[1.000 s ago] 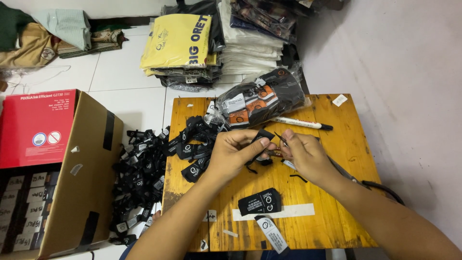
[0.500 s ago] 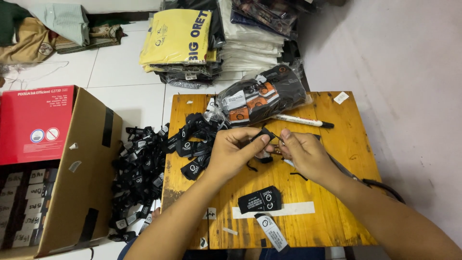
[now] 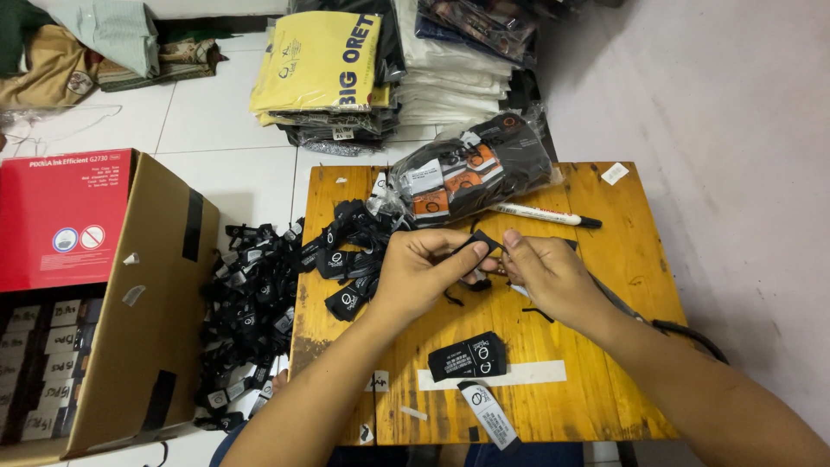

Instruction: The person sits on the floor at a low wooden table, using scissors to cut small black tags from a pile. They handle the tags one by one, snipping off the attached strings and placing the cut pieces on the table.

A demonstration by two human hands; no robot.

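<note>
— At the near edge of the wooden table (image 3: 605, 259), what is lying closest to you?

— A white-and-black hang tag (image 3: 489, 413) is hanging over the edge, and just beyond it a black tag (image 3: 468, 356) is resting beside a strip of white tape (image 3: 527, 375).

— And what are your hands doing?

— Your left hand (image 3: 418, 275) and right hand (image 3: 546, 271) are meeting above the middle of the table. Both are pinching a small black tag (image 3: 474, 246) between thumb and fingertips, fingers closed tight on it; it is sitting between the two hands, just above the tabletop.

— What is lying farther out?

— A pile of black tags (image 3: 346, 251) is spilling off the table's left side onto the floor beside an open cardboard box (image 3: 138, 303). A white marker (image 3: 545, 215) is lying beyond your hands, then a plastic bag of tags (image 3: 471, 169). Folded clothes (image 3: 380, 60) are stacked on the floor beyond.
</note>
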